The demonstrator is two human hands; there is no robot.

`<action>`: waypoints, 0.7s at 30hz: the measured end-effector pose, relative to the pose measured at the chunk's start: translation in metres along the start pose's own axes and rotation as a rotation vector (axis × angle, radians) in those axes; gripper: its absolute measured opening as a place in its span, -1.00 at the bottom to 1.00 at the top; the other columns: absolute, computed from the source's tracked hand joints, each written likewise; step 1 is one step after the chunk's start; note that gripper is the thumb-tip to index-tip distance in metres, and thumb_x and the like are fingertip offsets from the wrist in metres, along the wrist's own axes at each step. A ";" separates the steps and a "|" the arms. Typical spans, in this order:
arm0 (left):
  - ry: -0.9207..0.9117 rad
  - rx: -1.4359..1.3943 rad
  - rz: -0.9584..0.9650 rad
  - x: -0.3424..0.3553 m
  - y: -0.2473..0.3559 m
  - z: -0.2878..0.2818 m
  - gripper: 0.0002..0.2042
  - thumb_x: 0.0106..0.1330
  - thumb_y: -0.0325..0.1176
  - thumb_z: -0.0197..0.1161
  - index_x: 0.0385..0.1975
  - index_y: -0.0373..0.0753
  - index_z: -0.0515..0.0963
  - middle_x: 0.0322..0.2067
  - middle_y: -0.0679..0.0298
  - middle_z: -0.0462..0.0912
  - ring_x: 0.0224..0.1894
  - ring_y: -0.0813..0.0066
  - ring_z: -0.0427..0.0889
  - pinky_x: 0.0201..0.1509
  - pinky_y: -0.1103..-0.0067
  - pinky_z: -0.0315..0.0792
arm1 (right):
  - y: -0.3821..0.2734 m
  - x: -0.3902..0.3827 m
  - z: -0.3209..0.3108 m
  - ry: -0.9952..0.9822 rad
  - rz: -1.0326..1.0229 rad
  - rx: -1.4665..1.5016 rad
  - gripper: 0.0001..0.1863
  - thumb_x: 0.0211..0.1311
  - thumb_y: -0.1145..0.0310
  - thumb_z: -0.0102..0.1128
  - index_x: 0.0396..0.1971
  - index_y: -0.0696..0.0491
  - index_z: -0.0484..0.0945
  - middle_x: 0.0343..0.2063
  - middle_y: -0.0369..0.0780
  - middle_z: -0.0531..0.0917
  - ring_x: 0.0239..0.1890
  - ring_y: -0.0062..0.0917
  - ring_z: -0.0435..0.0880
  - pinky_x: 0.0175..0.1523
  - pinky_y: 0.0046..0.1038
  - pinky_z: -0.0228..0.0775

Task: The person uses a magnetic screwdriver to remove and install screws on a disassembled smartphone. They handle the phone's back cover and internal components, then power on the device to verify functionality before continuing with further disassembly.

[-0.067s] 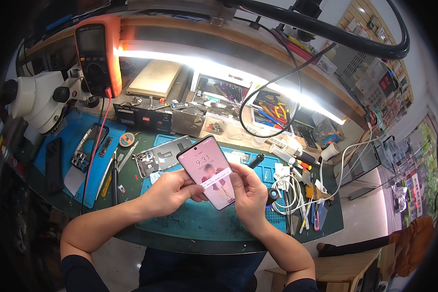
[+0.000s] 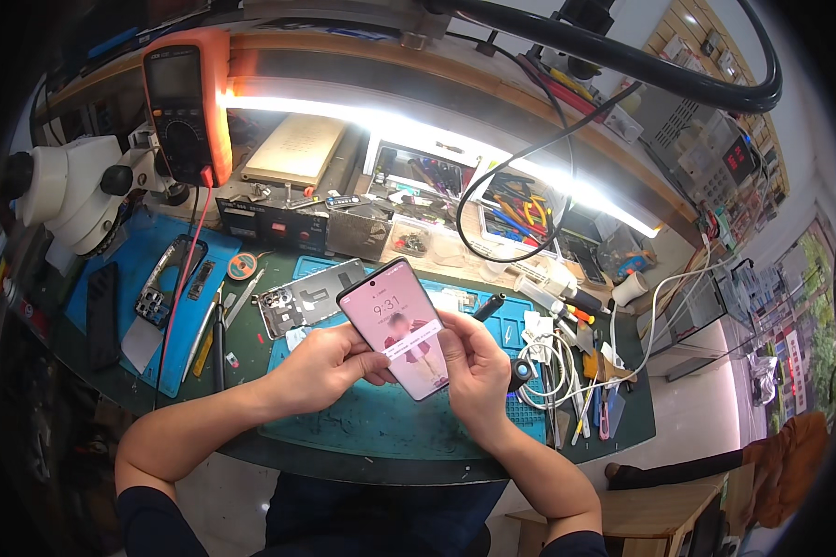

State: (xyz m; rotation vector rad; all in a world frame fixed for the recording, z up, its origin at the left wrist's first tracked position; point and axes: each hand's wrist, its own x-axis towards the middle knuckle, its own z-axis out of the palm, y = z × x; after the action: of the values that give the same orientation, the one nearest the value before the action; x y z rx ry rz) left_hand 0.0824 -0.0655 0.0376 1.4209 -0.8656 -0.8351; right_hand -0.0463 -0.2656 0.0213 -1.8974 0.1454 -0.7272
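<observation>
Between my two hands is a smartphone (image 2: 401, 320), tilted, its lit lock screen facing up with a pink picture. My left hand (image 2: 328, 369) is closed on its lower left edge, thumb at the glass. The right edge is gripped by my right hand (image 2: 478, 371), whose thumb rests on the screen's side. Below the phone lies a teal work mat (image 2: 372, 436). Just behind my left hand is a phone's grey inner frame or back part (image 2: 297, 302). A black pen-like tool (image 2: 489, 307) lies beyond my right fingers. The phone's underside is hidden.
To the left, a blue mat (image 2: 181, 357) holds an opened phone frame (image 2: 164, 278). A white microscope (image 2: 74, 190) and an orange multimeter (image 2: 188, 111) stand behind it. On the right lie a coiled white cable (image 2: 550, 381) and several hand tools. A black cable (image 2: 460, 218) loops overhead.
</observation>
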 end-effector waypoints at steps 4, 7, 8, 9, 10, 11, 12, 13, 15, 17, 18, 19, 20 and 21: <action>-0.014 -0.001 -0.001 0.000 -0.001 0.000 -0.76 0.67 -0.49 0.17 0.19 -0.47 0.56 -0.02 0.04 0.82 0.01 0.36 0.82 0.17 0.42 0.70 | 0.002 0.001 -0.003 -0.014 -0.002 -0.019 -0.70 0.69 0.42 0.19 0.23 0.26 0.62 -0.12 -0.22 0.81 -0.13 -0.71 0.73 -0.03 -0.62 0.58; -0.023 0.002 -0.015 0.000 0.001 0.000 -0.75 0.68 -0.46 0.17 0.21 -0.46 0.55 0.01 0.03 0.81 0.02 0.33 0.82 0.21 0.40 0.70 | 0.002 0.000 -0.003 -0.009 -0.009 -0.022 -0.70 0.69 0.42 0.19 0.23 0.26 0.62 -0.12 -0.21 0.81 -0.12 -0.70 0.73 -0.03 -0.61 0.59; -0.021 0.006 -0.018 0.000 0.002 -0.001 -0.74 0.68 -0.46 0.17 0.21 -0.46 0.54 0.01 0.03 0.81 0.03 0.33 0.82 0.21 0.40 0.69 | 0.001 0.000 -0.002 -0.005 -0.013 -0.022 -0.70 0.69 0.41 0.20 0.23 0.26 0.62 -0.12 -0.21 0.81 -0.12 -0.69 0.74 -0.02 -0.60 0.59; -0.019 0.010 -0.020 0.000 0.003 -0.001 -0.74 0.68 -0.46 0.17 0.22 -0.46 0.54 0.01 0.03 0.81 0.03 0.33 0.82 0.21 0.40 0.69 | 0.000 -0.001 -0.002 -0.001 -0.018 -0.022 -0.69 0.68 0.41 0.20 0.23 0.26 0.62 -0.12 -0.20 0.81 -0.12 -0.69 0.74 -0.02 -0.60 0.59; -0.018 0.014 -0.017 0.000 0.003 -0.001 -0.74 0.68 -0.47 0.17 0.22 -0.46 0.54 0.01 0.03 0.81 0.03 0.33 0.82 0.21 0.40 0.70 | 0.000 -0.001 -0.001 0.002 -0.023 -0.028 -0.69 0.68 0.41 0.20 0.23 0.26 0.62 -0.12 -0.20 0.81 -0.12 -0.68 0.74 -0.01 -0.60 0.60; -0.018 0.018 -0.015 0.000 0.003 -0.001 -0.74 0.68 -0.47 0.16 0.22 -0.46 0.54 0.00 0.03 0.81 0.03 0.33 0.82 0.21 0.40 0.70 | -0.001 -0.001 -0.001 0.005 -0.028 -0.034 -0.69 0.68 0.41 0.21 0.23 0.26 0.62 -0.11 -0.20 0.81 -0.11 -0.67 0.75 0.00 -0.59 0.60; -0.018 0.022 -0.012 0.000 0.003 -0.001 -0.74 0.68 -0.47 0.16 0.22 -0.45 0.54 0.00 0.03 0.82 0.03 0.33 0.83 0.21 0.40 0.70 | -0.002 -0.001 -0.001 0.009 -0.033 -0.040 -0.69 0.68 0.41 0.21 0.24 0.25 0.62 -0.11 -0.20 0.82 -0.11 -0.67 0.75 0.01 -0.59 0.60; -0.011 0.011 -0.009 0.000 0.003 -0.001 -0.76 0.67 -0.49 0.17 0.20 -0.45 0.55 -0.03 0.05 0.82 0.01 0.35 0.83 0.18 0.41 0.70 | -0.003 0.000 -0.001 0.009 -0.041 -0.046 -0.69 0.68 0.41 0.21 0.24 0.24 0.62 -0.10 -0.20 0.82 -0.10 -0.66 0.75 0.02 -0.59 0.60; 0.002 -0.011 -0.001 0.000 0.003 -0.001 -0.79 0.65 -0.51 0.18 0.15 -0.45 0.56 -0.09 0.09 0.82 -0.02 0.39 0.84 0.12 0.44 0.71 | -0.007 0.001 0.000 0.010 -0.056 -0.060 -0.69 0.68 0.41 0.21 0.25 0.23 0.62 -0.09 -0.20 0.82 -0.09 -0.66 0.75 0.04 -0.58 0.60; -0.003 -0.014 0.002 0.000 0.003 -0.001 -0.80 0.65 -0.52 0.19 0.15 -0.44 0.56 -0.10 0.10 0.82 -0.02 0.38 0.84 0.12 0.44 0.71 | -0.006 0.001 -0.001 0.015 -0.043 -0.049 -0.69 0.67 0.41 0.22 0.25 0.22 0.63 -0.08 -0.20 0.82 -0.10 -0.66 0.75 0.05 -0.58 0.60; -0.005 -0.016 0.003 0.000 0.003 -0.001 -0.80 0.64 -0.53 0.19 0.14 -0.44 0.56 -0.11 0.11 0.82 -0.02 0.38 0.84 0.12 0.44 0.72 | -0.005 0.000 -0.001 0.017 -0.036 -0.044 -0.69 0.67 0.41 0.22 0.25 0.21 0.63 -0.08 -0.21 0.82 -0.10 -0.66 0.75 0.05 -0.58 0.60; -0.005 -0.013 0.007 0.000 0.003 -0.001 -0.80 0.64 -0.53 0.19 0.15 -0.43 0.56 -0.11 0.11 0.82 -0.02 0.38 0.84 0.12 0.44 0.72 | -0.005 0.000 -0.001 0.015 -0.039 -0.052 -0.69 0.67 0.41 0.22 0.25 0.21 0.63 -0.08 -0.21 0.82 -0.10 -0.67 0.75 0.05 -0.58 0.60; -0.005 -0.011 0.010 0.000 0.004 -0.001 -0.80 0.64 -0.53 0.19 0.15 -0.43 0.56 -0.11 0.10 0.82 -0.02 0.38 0.84 0.12 0.44 0.72 | -0.006 0.001 -0.001 0.013 -0.042 -0.059 -0.69 0.67 0.41 0.23 0.24 0.21 0.64 -0.08 -0.21 0.82 -0.10 -0.67 0.75 0.05 -0.59 0.60; -0.005 -0.009 0.013 0.000 0.004 -0.001 -0.80 0.64 -0.52 0.19 0.15 -0.42 0.57 -0.10 0.10 0.82 -0.02 0.38 0.84 0.12 0.44 0.72 | -0.006 0.001 -0.002 0.011 -0.045 -0.067 -0.69 0.67 0.41 0.23 0.24 0.21 0.64 -0.09 -0.22 0.82 -0.10 -0.68 0.74 0.05 -0.59 0.60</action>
State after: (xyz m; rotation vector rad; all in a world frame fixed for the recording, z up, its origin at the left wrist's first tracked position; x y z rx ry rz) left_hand 0.0828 -0.0648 0.0415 1.4047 -0.8736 -0.8322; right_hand -0.0479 -0.2644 0.0275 -1.9663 0.1356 -0.7714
